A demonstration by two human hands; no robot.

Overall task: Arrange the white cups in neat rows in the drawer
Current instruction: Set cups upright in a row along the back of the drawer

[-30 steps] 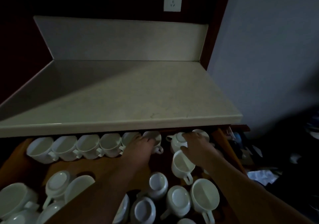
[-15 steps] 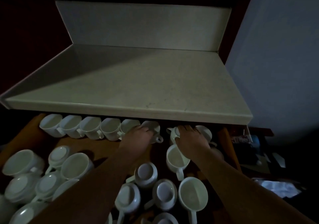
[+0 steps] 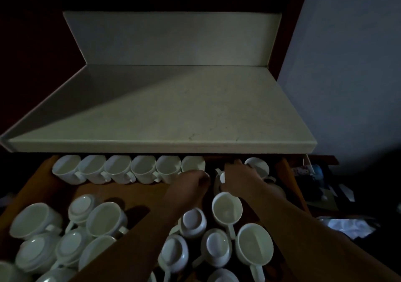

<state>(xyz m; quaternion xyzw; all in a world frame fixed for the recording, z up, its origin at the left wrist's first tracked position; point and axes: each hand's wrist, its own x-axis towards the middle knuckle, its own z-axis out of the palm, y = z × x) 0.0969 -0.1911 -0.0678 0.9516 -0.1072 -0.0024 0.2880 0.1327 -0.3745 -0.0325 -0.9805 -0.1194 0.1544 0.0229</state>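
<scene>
Left grip (image 3: 191, 183): curled against the row's end cup (image 3: 193, 165); cannot tell if holding.
Right grip (image 3: 238, 178): holds loose cup (image 3: 217, 185) just beside it.

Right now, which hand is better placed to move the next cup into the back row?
Probably the right hand: it grips the loose cup just right of the row's end. The left hand sits at the sixth cup, the row's last; its grip is unclear.
</scene>
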